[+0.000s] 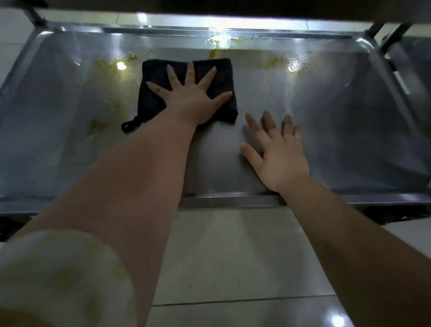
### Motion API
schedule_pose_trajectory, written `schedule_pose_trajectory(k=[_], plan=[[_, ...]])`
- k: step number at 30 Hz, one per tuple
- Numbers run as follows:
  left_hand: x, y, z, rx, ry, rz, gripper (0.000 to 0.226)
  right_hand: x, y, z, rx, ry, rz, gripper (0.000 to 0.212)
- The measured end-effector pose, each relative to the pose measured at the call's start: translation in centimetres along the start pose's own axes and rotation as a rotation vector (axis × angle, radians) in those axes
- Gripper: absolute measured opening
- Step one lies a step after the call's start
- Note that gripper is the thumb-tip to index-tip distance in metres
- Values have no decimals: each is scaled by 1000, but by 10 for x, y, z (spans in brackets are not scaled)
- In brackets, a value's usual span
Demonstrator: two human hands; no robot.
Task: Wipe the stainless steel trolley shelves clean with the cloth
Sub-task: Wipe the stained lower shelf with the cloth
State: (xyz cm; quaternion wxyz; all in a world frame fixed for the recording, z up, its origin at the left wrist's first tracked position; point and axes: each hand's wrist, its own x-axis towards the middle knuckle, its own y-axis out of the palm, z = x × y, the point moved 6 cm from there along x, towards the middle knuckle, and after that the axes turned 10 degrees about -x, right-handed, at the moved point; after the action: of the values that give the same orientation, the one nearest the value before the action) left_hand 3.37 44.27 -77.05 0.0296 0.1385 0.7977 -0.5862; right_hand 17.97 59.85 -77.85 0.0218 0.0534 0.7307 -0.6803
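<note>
Head view, looking down and forward at a low stainless steel trolley shelf (354,109) with a raised rim, seen under a darker upper shelf (228,1).

A folded black cloth (155,75) lies flat on the shelf, left of centre and towards the far rim. Its long axis runs left to right, parallel to that rim, and a small hanging loop (128,126) sticks out at its near left corner.

The left hand (192,98) presses palm down on the cloth, its fingers (189,71) spread wide and pointing towards the far rim. The right hand (275,151) rests flat on bare steel, just right of the cloth and nearer the person. Its fingers (266,122) are straight, slightly apart and a little blurred, and hold nothing.

Yellow-green smears (215,44) line the far rim just beyond the left fingertips. More lie to the cloth's left (103,67), at its near left (95,123), and off to the far right (274,61). The steel around the right hand looks free of smears.

The left hand is the nearer to the dirt, so the next stroke probably calls for a push away or leftwards.

Pale floor tiles (237,248) show below the shelf, and a light sleeve (54,279) fills the bottom left corner.
</note>
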Motion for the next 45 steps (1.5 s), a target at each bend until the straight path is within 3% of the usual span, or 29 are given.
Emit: schedule_pose_trajectory(k=[6,14,28,37,40,43,45], plan=[[-20,1,10,23,54,25,82,1,1,0,-39,18,41,63],[-182,18,79,92,-5,50,78,1,1,6,-68,11,56,61],[-25,-2,16,-18,7,59,81,1,-1,0,-37,16,72,58],[-163,20,60,38,54,-13,85,-1,2,3,-60,54,111,57],[-164,20,62,23,24,-47,86,1,-12,17,73,133,118,54],[-162,21,58,23,42,-55,86,5,-30,64,185,57,-18,53],[-163,20,61,27,52,-55,86,1,-23,87,266,25,-7,54]])
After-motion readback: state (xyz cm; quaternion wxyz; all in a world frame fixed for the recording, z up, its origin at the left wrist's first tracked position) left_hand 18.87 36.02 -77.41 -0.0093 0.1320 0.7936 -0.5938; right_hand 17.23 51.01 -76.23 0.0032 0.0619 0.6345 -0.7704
